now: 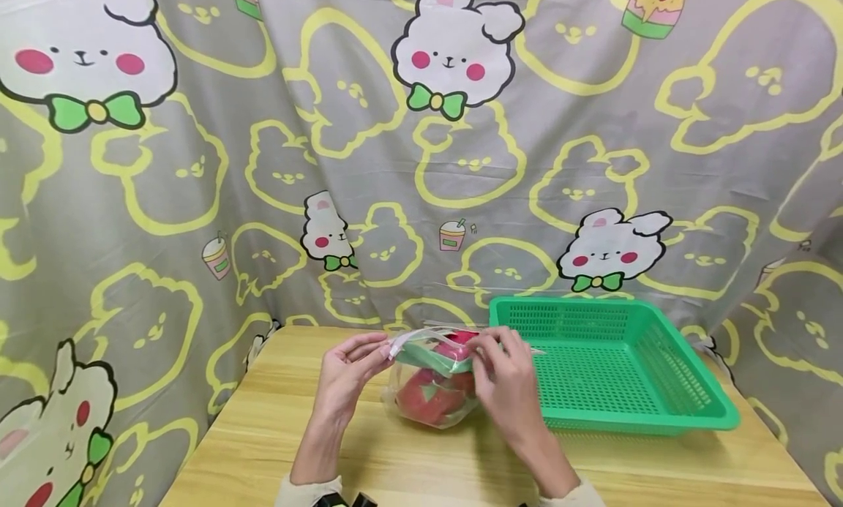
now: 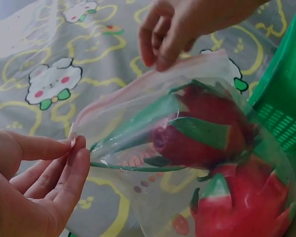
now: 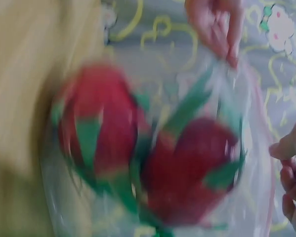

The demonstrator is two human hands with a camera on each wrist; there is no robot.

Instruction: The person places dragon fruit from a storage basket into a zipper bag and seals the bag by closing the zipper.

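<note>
Pinching the left end of the bag's mouth: left hand (image 1: 347,375), thumb and fingertips (image 2: 74,148) pressed together on the plastic edge. Clear zip bag (image 1: 431,379), standing on the wooden table (image 1: 276,434) between both hands, holding two red dragon fruits (image 2: 207,131) with green scales. Right hand (image 1: 507,379), fingers curled, pinching the right end of the mouth. Green plastic basket (image 1: 658,375), just beside the right hand
</note>
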